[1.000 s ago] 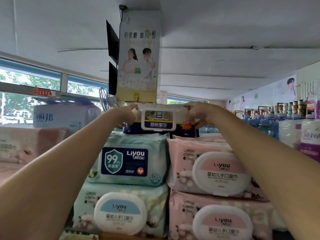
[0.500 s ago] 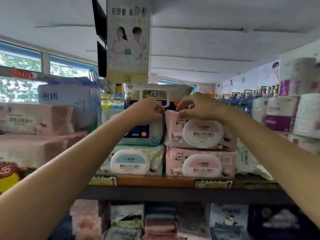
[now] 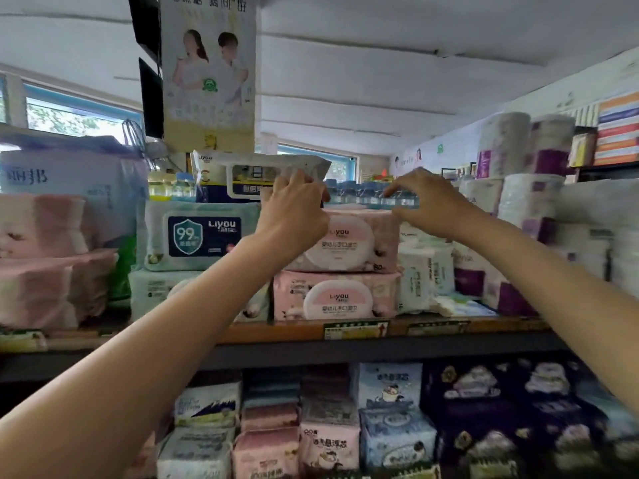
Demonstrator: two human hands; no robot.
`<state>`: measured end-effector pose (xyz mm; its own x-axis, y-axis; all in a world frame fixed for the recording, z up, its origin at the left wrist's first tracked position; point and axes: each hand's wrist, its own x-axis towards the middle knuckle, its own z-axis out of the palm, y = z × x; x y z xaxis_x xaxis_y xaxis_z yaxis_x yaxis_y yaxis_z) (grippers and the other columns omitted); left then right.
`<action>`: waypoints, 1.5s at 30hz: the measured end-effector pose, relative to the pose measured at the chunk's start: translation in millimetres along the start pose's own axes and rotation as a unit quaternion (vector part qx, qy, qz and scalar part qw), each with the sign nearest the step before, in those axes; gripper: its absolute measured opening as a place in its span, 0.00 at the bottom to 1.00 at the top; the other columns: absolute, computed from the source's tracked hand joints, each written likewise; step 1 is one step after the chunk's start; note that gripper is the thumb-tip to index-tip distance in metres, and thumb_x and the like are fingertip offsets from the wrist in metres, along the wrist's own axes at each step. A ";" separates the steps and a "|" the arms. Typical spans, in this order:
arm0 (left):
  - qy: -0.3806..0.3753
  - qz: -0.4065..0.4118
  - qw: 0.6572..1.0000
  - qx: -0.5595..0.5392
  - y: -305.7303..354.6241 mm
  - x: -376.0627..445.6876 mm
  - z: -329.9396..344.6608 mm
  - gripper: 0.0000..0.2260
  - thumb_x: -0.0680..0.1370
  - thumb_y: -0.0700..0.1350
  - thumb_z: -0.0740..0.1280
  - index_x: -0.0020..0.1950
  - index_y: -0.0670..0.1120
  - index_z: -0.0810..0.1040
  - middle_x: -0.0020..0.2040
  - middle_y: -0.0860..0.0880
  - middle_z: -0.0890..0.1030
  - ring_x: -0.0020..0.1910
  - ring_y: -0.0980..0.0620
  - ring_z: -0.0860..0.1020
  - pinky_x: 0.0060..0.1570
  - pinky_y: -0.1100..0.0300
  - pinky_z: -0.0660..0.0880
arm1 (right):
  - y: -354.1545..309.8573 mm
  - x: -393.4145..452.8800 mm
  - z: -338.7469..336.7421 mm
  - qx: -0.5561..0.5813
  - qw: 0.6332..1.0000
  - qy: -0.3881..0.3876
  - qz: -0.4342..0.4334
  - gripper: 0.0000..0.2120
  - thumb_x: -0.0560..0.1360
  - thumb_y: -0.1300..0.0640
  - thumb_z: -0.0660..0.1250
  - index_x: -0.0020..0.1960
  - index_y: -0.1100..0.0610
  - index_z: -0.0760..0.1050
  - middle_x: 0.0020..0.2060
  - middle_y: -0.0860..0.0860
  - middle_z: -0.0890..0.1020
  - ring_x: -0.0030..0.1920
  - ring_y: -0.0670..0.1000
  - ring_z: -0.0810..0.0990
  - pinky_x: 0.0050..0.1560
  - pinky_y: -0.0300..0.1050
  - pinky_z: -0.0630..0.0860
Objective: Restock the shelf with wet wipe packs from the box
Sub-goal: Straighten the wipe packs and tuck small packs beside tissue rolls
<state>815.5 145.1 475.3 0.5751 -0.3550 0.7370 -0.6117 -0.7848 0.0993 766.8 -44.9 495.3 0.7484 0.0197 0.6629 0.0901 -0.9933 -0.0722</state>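
Note:
A white and dark-blue wet wipe pack [image 3: 242, 171] lies on top of the green Liyou pack [image 3: 204, 236] on the upper shelf. My left hand [image 3: 297, 212] is at the pack's right end, with its fingers curled onto that end. My right hand [image 3: 428, 202] hovers further right, above the upper pink Liyou pack [image 3: 356, 243]. Its thumb and fingers form a loose C and hold nothing. A second pink pack [image 3: 339, 295] lies beneath the upper one. The box is out of view.
The shelf edge [image 3: 345, 347] carries price tags. Toilet paper rolls [image 3: 529, 202] stack up at the right, soft pink packs [image 3: 41, 226] at the left. Water bottles [image 3: 363, 195] stand behind the wipes. A poster [image 3: 207, 70] hangs overhead. Tissue packs [image 3: 390, 409] fill the lower shelf.
The pack that both hands held up now rests on the green pack. My right hand has let go and moved right; the view has tilted down.

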 end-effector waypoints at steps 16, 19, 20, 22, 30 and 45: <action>-0.307 0.179 0.930 0.088 161.9 35.2 145.9 0.17 0.79 0.47 0.62 0.67 0.47 0.71 0.67 0.47 0.73 0.65 0.49 0.71 0.64 0.53 0.70 | 187.9 -48.5 60.6 -0.013 0.896 -0.444 0.019 0.23 0.76 0.48 0.63 0.70 0.46 0.65 0.72 0.50 0.64 0.71 0.51 0.63 0.72 0.49 0.60; -0.434 0.091 0.894 0.067 175.1 41.3 163.5 0.20 0.79 0.51 0.59 0.70 0.46 0.69 0.67 0.48 0.73 0.65 0.48 0.71 0.66 0.53 0.67 | 197.1 -38.3 69.2 -0.016 0.901 -0.433 -0.024 0.25 0.75 0.52 0.65 0.70 0.49 0.66 0.69 0.52 0.68 0.67 0.53 0.70 0.66 0.50 0.69; -0.458 0.071 0.885 0.043 178.6 40.9 167.1 0.20 0.80 0.51 0.58 0.71 0.46 0.67 0.68 0.47 0.71 0.66 0.48 0.70 0.67 0.54 0.66 | 198.3 -36.4 70.9 -0.021 0.906 -0.421 -0.036 0.25 0.74 0.54 0.66 0.70 0.50 0.66 0.67 0.53 0.71 0.65 0.53 0.72 0.64 0.49 0.72; -0.473 0.030 0.880 -0.022 184.2 38.9 170.4 0.20 0.81 0.50 0.56 0.72 0.44 0.64 0.70 0.46 0.69 0.67 0.48 0.69 0.65 0.58 0.66 | 199.4 -37.5 75.1 -0.041 0.922 -0.380 -0.056 0.25 0.72 0.56 0.69 0.68 0.54 0.69 0.63 0.53 0.75 0.61 0.53 0.74 0.60 0.47 0.74; -0.146 -0.014 0.989 0.030 174.2 58.7 156.9 0.19 0.77 0.43 0.63 0.68 0.44 0.67 0.66 0.44 0.71 0.64 0.46 0.71 0.65 0.53 0.69 | 225.2 5.5 37.4 0.031 0.977 -0.208 -0.022 0.13 0.74 0.52 0.64 0.35 0.58 0.70 0.29 0.49 0.70 0.32 0.49 0.70 0.30 0.40 0.64; -0.359 -0.090 0.922 0.118 160.2 105.8 173.3 0.28 0.72 0.41 0.71 0.68 0.46 0.62 0.65 0.45 0.72 0.60 0.46 0.73 0.41 0.61 0.73 | 215.8 17.1 84.0 -0.014 0.959 -0.281 -0.031 0.33 0.69 0.51 0.72 0.69 0.56 0.60 0.64 0.55 0.71 0.64 0.56 0.69 0.65 0.51 0.68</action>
<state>872.4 -106.3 453.3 0.9182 -0.3873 0.0828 -0.3859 -0.9219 -0.0333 854.3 -249.3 428.4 0.9790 0.1286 0.1584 0.1336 -0.9908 -0.0213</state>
